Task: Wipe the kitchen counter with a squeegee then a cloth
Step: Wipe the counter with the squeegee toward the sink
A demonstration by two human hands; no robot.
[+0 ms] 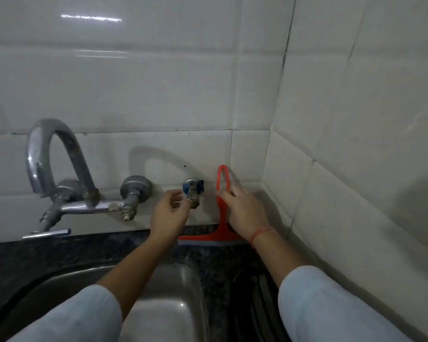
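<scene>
A red squeegee [222,213] stands upright against the tiled back wall, its blade on the dark granite counter [84,250] and its loop handle pointing up. My right hand [245,213] is on the handle, fingers curled around it just below the loop. My left hand [169,213] hovers with fingers apart right beside a small blue-capped wall tap [192,191], holding nothing. No cloth is in view.
A steel sink [163,292] lies below my arms. A curved chrome faucet [52,169] with its mixer pipe is mounted on the wall at left. White tiled walls meet in a corner [269,169] just right of the squeegee.
</scene>
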